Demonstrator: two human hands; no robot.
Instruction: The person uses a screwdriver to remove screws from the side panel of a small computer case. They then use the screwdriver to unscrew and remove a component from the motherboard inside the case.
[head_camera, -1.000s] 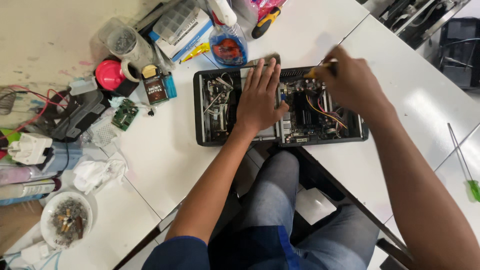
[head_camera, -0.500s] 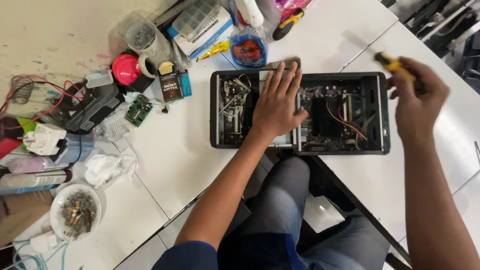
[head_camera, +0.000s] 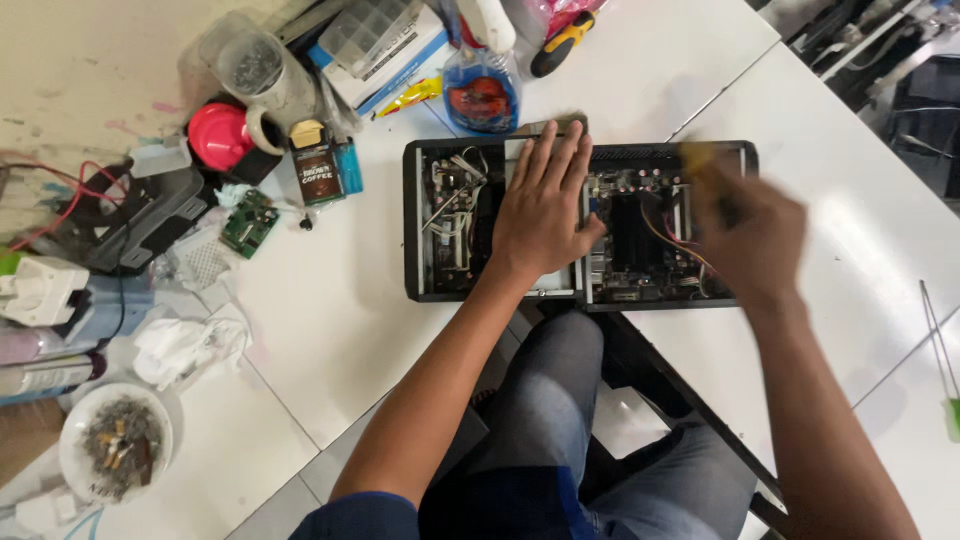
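On the white table (head_camera: 330, 330), an opened black metal computer case (head_camera: 578, 221) lies flat, boards and coloured wires exposed.
The left hand (head_camera: 540, 210) rests flat on the case's middle, fingers spread wide and straight. The right hand (head_camera: 745, 235) hangs over the right half, smeared by motion blur; a yellowish tool handle seems gripped, but its fingers cannot be made out.

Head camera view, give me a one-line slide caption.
Left hand pressed flat on an open computer case, blurred right hand over its circuit board.
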